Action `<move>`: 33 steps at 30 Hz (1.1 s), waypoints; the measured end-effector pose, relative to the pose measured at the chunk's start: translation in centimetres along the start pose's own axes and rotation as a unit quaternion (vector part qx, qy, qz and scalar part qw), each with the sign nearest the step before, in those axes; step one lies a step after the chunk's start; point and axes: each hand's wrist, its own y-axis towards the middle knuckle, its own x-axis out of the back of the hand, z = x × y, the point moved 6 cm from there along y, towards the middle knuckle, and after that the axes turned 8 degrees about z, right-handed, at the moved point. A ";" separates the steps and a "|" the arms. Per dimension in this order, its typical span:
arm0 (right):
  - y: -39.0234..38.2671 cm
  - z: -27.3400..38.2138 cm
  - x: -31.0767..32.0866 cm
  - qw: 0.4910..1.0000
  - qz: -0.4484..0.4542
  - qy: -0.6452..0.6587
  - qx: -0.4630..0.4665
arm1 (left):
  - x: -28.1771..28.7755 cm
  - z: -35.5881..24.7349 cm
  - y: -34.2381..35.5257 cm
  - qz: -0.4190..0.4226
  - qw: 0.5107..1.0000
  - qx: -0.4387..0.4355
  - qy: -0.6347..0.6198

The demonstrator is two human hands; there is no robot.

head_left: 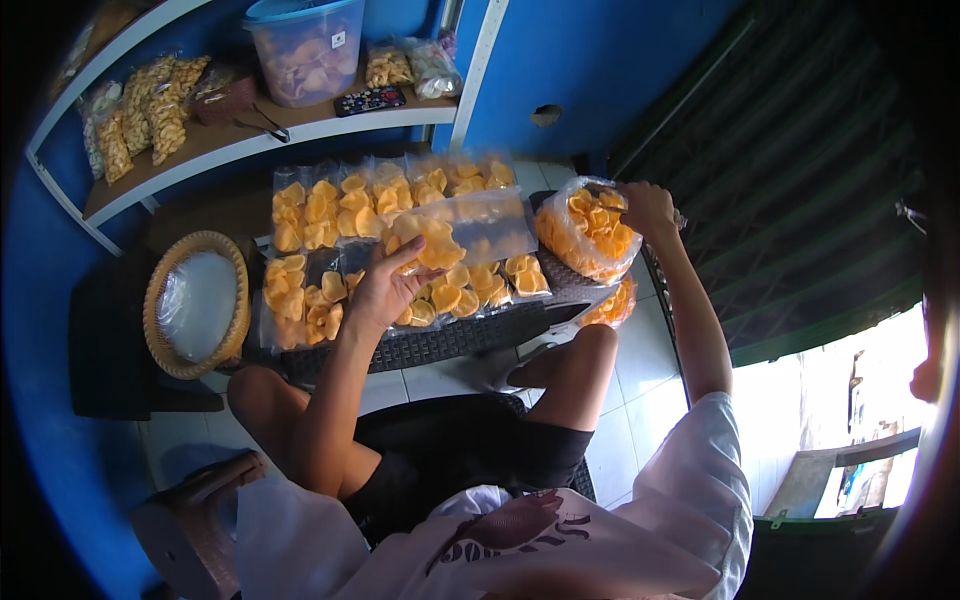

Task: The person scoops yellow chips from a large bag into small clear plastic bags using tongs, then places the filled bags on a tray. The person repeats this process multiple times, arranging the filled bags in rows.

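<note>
My left hand (395, 280) grips a small clear bag (485, 215) with orange round crackers (430, 240) at its near end, held above rows of similar filled bags (320, 215) on a dark woven low table (420, 338). My right hand (650, 208) is closed on metal tongs (680, 220), whose tips are among the crackers in a big open plastic bag (588, 232) at the table's right. Below that, another bag of orange crackers (612, 303) shows partly.
An oval basket (160, 300) holding clear plastic bags is at the left. A shelf (250, 135) carries snack bags, a lidded tub (305, 55), a phone (368, 101) and dark tongs (262, 127). A dark corrugated shutter (800, 200) stands at the right, above a bright opening.
</note>
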 end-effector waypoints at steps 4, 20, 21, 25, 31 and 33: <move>3.3 0.1 -0.6 0.996 0.078 -0.044 0.016 | -0.2 -0.2 0.1 0.002 1.000 -0.010 0.009; 4.2 1.3 -2.0 0.985 0.037 -0.121 0.115 | -1.3 -1.2 -0.3 0.014 0.998 -0.023 0.059; 4.2 1.7 -2.1 0.985 0.043 -0.114 0.125 | -1.2 -1.1 -0.3 0.017 0.999 -0.022 0.047; 4.3 1.1 -1.3 0.991 0.029 -0.094 0.096 | -0.6 -0.9 -0.5 0.000 1.000 -0.017 0.004; 2.2 -1.6 2.6 0.997 0.057 0.008 0.050 | 0.2 -1.2 -0.5 -0.043 0.998 -0.034 0.020; 0.3 -1.6 5.2 0.997 0.037 0.047 0.053 | 0.4 -1.3 -0.5 -0.054 0.998 -0.034 0.028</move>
